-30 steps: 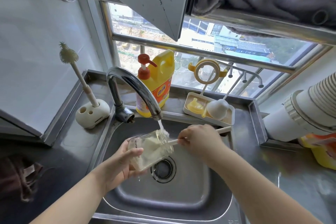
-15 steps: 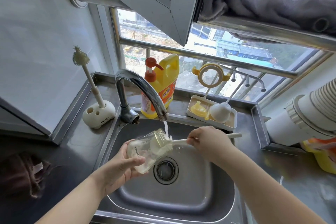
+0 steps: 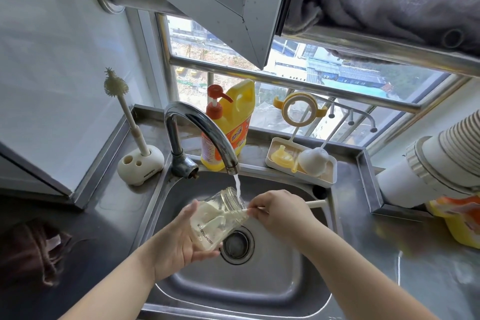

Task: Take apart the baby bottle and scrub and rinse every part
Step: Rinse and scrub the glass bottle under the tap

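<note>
Cradling the bottle point(image 3: 217, 221) in curled left fingers point(image 3: 205, 254), the right fingers point(image 3: 255, 205) pinch the brush handle point(image 3: 315, 204).

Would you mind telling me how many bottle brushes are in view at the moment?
2. One brush stands upright in the white holder left of the faucet; the other brush is gripped by the right hand, its head inside the bottle. Others may be hidden.

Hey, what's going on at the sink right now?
A person is washing a baby bottle. The left hand holds the clear bottle body tilted under the running faucet, while the right hand works a white bottle brush inside it. Other bottle parts sit in the drying tray behind the sink.
</note>
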A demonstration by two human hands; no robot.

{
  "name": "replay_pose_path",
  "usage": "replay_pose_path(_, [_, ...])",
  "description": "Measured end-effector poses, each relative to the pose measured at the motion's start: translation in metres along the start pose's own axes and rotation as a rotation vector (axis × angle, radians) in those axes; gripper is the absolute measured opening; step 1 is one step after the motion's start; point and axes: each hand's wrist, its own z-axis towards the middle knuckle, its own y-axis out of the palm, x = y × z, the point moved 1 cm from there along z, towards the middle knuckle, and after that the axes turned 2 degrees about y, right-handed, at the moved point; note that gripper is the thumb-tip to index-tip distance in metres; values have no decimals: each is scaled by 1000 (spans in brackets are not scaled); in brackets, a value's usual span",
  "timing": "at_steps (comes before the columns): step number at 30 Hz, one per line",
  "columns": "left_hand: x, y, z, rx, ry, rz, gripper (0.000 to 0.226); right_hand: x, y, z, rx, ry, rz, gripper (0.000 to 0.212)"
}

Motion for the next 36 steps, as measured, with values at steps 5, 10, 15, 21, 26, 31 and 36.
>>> replay_pose_path(5, [1,-7,7,109,55,42,77,8,-10,-1,-77,-29,-150,26])
replay_pose_path(10, [0,-7,9,105,73,78,80,14,-11,5,84,-73,-260,26])
replay_pose_path(15, [1,-9,6,90,101,105,77,17,-11,5,87,-64,-257,27])
replay_pose_path(21, [3,-5,11,119,114,91,86,5,0,7,61,-138,-240,29])
replay_pose_path(26, [4,-7,10,101,111,102,81,22,-13,10,127,-30,-241,28])
replay_pose_path(31, [4,-2,8,80,124,82,90,9,-5,10,45,-102,-233,27])
replay_pose_path(36, [5,-1,9,93,143,102,78,12,-10,10,82,-68,-229,27])
